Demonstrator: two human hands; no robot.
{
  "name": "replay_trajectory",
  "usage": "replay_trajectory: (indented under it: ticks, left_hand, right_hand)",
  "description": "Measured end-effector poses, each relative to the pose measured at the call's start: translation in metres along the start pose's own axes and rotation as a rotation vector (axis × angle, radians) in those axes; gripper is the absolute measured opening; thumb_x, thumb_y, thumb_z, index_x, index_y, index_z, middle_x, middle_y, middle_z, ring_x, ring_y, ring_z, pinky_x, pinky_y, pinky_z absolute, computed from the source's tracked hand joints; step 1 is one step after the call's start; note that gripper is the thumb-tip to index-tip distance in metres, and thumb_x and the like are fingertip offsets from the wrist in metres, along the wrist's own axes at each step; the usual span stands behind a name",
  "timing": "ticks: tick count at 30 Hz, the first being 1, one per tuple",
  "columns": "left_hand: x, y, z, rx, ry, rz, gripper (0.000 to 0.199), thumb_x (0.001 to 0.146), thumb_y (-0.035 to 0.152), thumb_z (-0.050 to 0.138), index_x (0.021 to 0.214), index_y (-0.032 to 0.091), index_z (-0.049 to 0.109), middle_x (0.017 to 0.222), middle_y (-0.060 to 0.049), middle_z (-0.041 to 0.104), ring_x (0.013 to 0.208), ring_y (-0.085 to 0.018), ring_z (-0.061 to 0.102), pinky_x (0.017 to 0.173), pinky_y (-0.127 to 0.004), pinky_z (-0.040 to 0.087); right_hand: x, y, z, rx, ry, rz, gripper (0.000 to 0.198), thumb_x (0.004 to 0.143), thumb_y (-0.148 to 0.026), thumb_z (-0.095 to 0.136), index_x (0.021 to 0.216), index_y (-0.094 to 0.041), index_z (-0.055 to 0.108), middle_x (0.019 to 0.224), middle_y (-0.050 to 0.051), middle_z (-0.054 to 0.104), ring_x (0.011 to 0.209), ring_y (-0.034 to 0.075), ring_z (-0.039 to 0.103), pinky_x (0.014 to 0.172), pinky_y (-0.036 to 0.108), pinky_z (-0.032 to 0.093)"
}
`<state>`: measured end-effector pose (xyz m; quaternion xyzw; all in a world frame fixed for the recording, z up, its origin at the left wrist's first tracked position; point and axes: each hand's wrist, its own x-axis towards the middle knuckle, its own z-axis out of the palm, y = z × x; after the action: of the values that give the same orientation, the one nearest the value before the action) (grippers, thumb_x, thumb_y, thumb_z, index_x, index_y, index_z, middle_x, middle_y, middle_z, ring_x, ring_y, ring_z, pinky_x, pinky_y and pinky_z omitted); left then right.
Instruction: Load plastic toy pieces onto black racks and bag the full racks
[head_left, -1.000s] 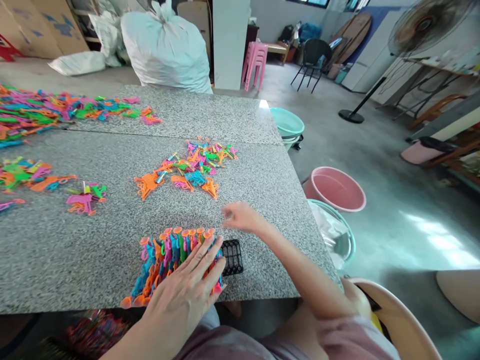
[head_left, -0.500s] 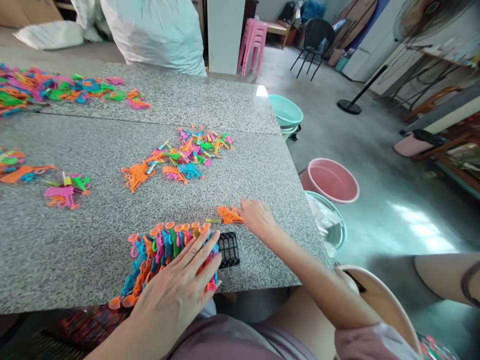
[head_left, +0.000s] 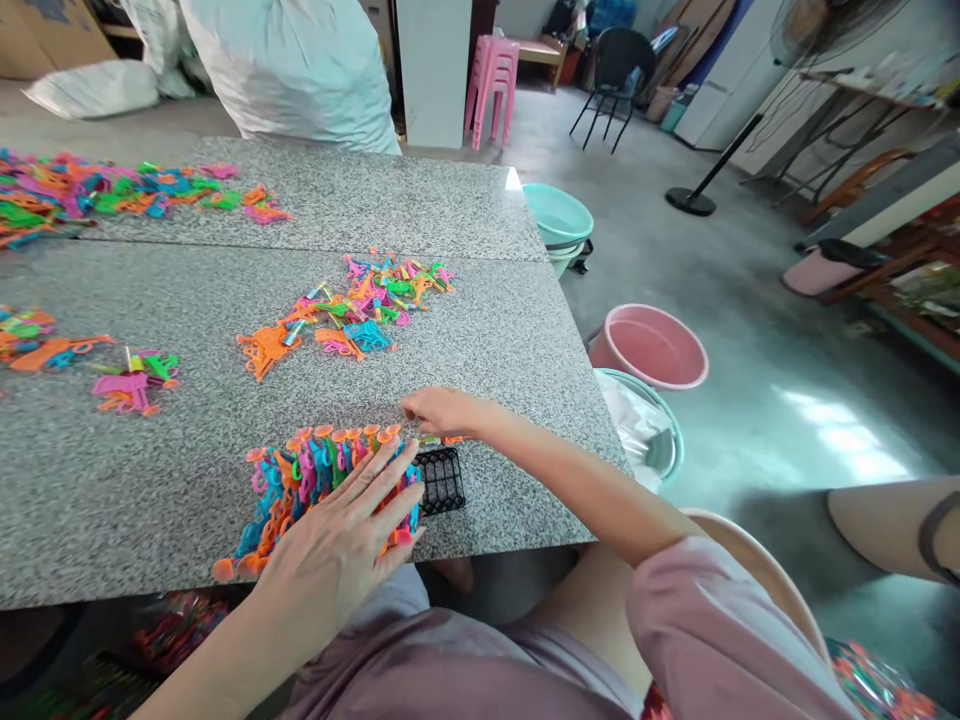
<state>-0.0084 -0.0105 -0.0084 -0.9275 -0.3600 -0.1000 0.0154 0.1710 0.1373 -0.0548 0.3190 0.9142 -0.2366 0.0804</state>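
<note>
My left hand [head_left: 349, 530] lies with stretched fingers across a packed row of small colourful plastic toy guns [head_left: 300, 485]. Round orange and pink ends stick out along both sides of the row. The guns appear to stand in a black plastic rack [head_left: 442, 480], whose bare grid end shows to the right of my fingers. Just beyond the row's right end, my right hand [head_left: 435, 408] is closed with curled fingers; what they grip, if anything, is hidden. Beneath that wrist, part of an orange toy piece [head_left: 452, 439] peeks out on the table.
Loose toy guns [head_left: 367, 305] are heaped mid-table, with more piles [head_left: 131, 385] at the left. The speckled tabletop [head_left: 495, 330] ends at the right above a pink basin [head_left: 654, 348] and a teal tub [head_left: 559, 215]. A big white sack [head_left: 292, 70] stands behind.
My right hand has moved left from the orange toy piece to the row's far right end. My left hand stays spread on the row. The whole view has shifted slightly.
</note>
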Motion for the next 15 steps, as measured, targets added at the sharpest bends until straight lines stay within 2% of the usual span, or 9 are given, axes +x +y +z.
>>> replay_trajectory:
  ticks: [4, 6, 9, 12, 13, 15]
  left_hand:
    - [0.001, 0.000, 0.000, -0.007, -0.001, -0.003, 0.028, 0.096, 0.021, 0.049, 0.120, 0.016, 0.063, 0.150, -0.016, 0.049, 0.145, -0.030, 0.039, 0.110, -0.049, 0.048]
    - [0.001, 0.001, 0.000, -0.014, -0.007, -0.013, 0.028, 0.096, 0.022, 0.050, 0.120, 0.016, 0.063, 0.150, -0.015, 0.049, 0.145, -0.031, 0.039, 0.110, -0.049, 0.047]
    - [0.001, 0.002, 0.001, -0.024, -0.001, -0.021, 0.028, 0.095, 0.022, 0.052, 0.120, 0.016, 0.063, 0.152, -0.016, 0.047, 0.145, -0.031, 0.037, 0.111, -0.048, 0.047]
    - [0.002, 0.003, 0.000, -0.027, 0.003, -0.010, 0.027, 0.095, 0.020, 0.051, 0.117, 0.014, 0.064, 0.152, -0.017, 0.047, 0.146, -0.032, 0.036, 0.111, -0.048, 0.047]
    - [0.002, 0.002, 0.000, -0.028, 0.008, -0.005, 0.027, 0.094, 0.020, 0.051, 0.116, 0.014, 0.065, 0.151, -0.017, 0.047, 0.145, -0.033, 0.037, 0.111, -0.048, 0.047]
    - [0.002, 0.002, 0.000, -0.031, 0.025, 0.000, 0.026, 0.094, 0.020, 0.050, 0.115, 0.013, 0.065, 0.150, -0.018, 0.048, 0.144, -0.033, 0.039, 0.110, -0.049, 0.048]
  right_hand:
    - [0.003, 0.000, -0.004, 0.086, -0.135, -0.039, 0.036, 0.073, -0.009, 0.080, 0.106, -0.009, 0.066, 0.094, 0.006, 0.072, 0.084, 0.016, 0.063, 0.068, 0.024, 0.040]
    - [0.003, 0.002, -0.011, 0.115, -0.098, 0.004, 0.032, 0.072, -0.006, 0.078, 0.102, -0.010, 0.067, 0.090, 0.005, 0.071, 0.082, 0.016, 0.063, 0.069, 0.024, 0.042]
    - [-0.015, 0.021, -0.026, 0.301, 0.173, 0.087, 0.021, 0.083, -0.007, 0.064, 0.104, -0.013, 0.064, 0.091, 0.004, 0.070, 0.079, 0.014, 0.062, 0.072, 0.025, 0.047]
    - [-0.057, 0.055, -0.032, 0.747, 0.552, 0.154, 0.018, 0.091, -0.019, 0.055, 0.108, -0.018, 0.059, 0.087, 0.002, 0.067, 0.070, 0.011, 0.063, 0.070, 0.026, 0.053]
    - [-0.073, 0.066, -0.028, 0.885, 0.664, 0.184, 0.016, 0.089, -0.026, 0.060, 0.103, -0.019, 0.059, 0.084, 0.001, 0.067, 0.069, 0.011, 0.064, 0.069, 0.027, 0.055]
    - [-0.104, 0.083, -0.012, 1.066, 0.828, 0.299, 0.027, 0.077, -0.039, 0.073, 0.088, -0.019, 0.058, 0.075, -0.001, 0.065, 0.066, 0.012, 0.064, 0.069, 0.029, 0.056]
